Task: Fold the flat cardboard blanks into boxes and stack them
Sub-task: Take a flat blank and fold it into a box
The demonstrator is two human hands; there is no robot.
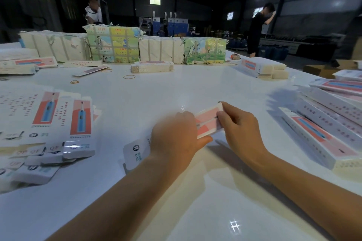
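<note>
Holding one cardboard blank (207, 121) between both hands, low over the white table (156, 92), just below frame centre. Left hand (174, 137) grips the blank's middle, fingers curled over the top, thumb pressed along the near edge. Right hand (241, 125) pinches the far end, fingers bent round the pink printed face. Blank's near end flap (135, 152), white with a round logo, sticks out at 8 o'clock from the left hand. Image blurred around the fingers; exact fold state cannot be told.

Loose spread of flat blanks (58, 123) lies at 9 o'clock, print side up, overlapping. Folded boxes (323, 129) lie side by side at 3 o'clock, long and narrow, touching one another. Small stack of blanks (152, 67) sits at 12 o'clock, well apart from the hands. Rubber bands (129, 77) scattered near it. Wrapped bundles (113, 45) line the far table edge. Another pile of blanks (262, 68) at 1 o'clock. Two people stand beyond the table: one in white (93, 12) at 11 o'clock, one in black (256, 29) at 1 o'clock.
</note>
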